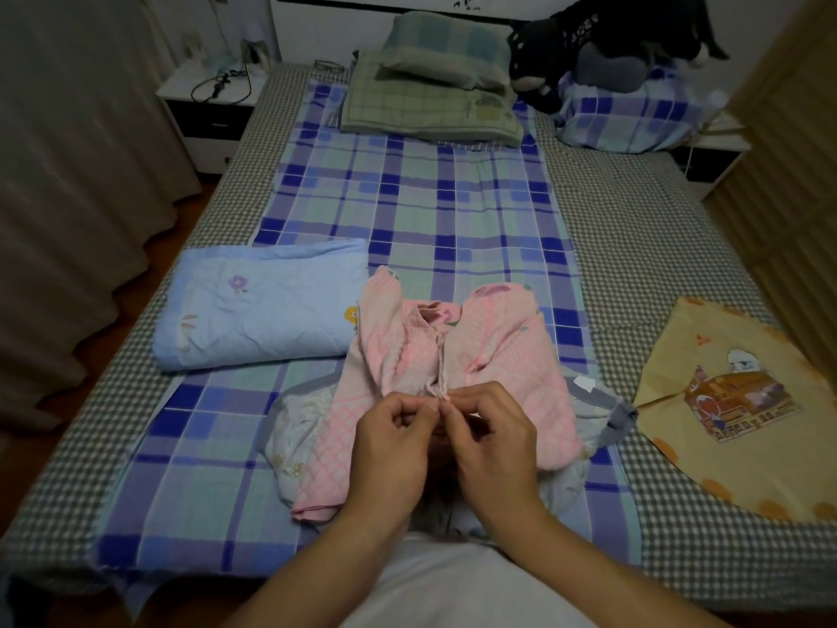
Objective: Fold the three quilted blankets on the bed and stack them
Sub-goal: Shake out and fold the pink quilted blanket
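— What are the hands doing?
— The left hand (pixel 393 439) and the right hand (pixel 487 435) are side by side. Each one pinches the edge of the pink blanket (pixel 453 378) with its fingertips.
— Where is the pink blanket?
— It is bunched up right in front of the person, on top of a white blanket with a gray edge (pixel 294 428).
— What is next to it?
— A blue blanket (pixel 258 315) lies folded just to the left. A yellow cloth (pixel 724 401) lies far off to the right.
— And behind?
— The checked sheet (pixel 407 201) runs up the bed (pixel 634 228) to two green pillows (pixel 435 83) and a dark stuffed toy (pixel 602 43).
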